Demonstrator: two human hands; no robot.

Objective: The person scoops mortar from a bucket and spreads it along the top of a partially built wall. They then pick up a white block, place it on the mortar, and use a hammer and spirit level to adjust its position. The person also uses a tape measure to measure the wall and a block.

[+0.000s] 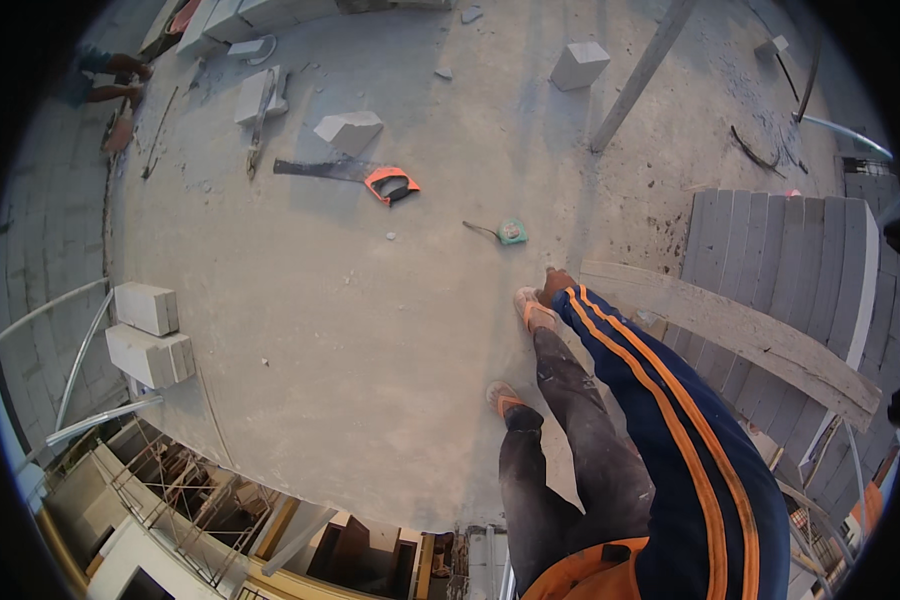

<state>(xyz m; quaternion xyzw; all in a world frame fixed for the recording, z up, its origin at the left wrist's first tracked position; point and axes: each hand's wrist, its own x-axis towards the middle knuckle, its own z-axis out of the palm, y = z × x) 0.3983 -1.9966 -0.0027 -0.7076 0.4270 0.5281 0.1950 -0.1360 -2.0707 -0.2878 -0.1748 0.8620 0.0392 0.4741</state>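
My right hand (557,284) reaches forward at the end of a blue sleeve with orange stripes. It hangs just beside the near end of a long wooden plank (730,335), which lies across a stack of grey blocks (820,250). The fingers look curled, but the hand is too small to show whether it grips the plank. My left hand is not in view. My feet in orange sandals (532,310) stand on the concrete slab (350,320) just below the hand. A green tape measure (511,232) lies on the slab a little ahead of it.
A hand saw with an orange handle (390,185) lies further ahead, with loose grey blocks (349,130) around it. Two blocks (148,335) sit at the slab's left edge. The slab ends in a drop over scaffolding (170,480). A slanted wooden post (640,75) stands ahead. Another person's hands (120,78) work at the far left.
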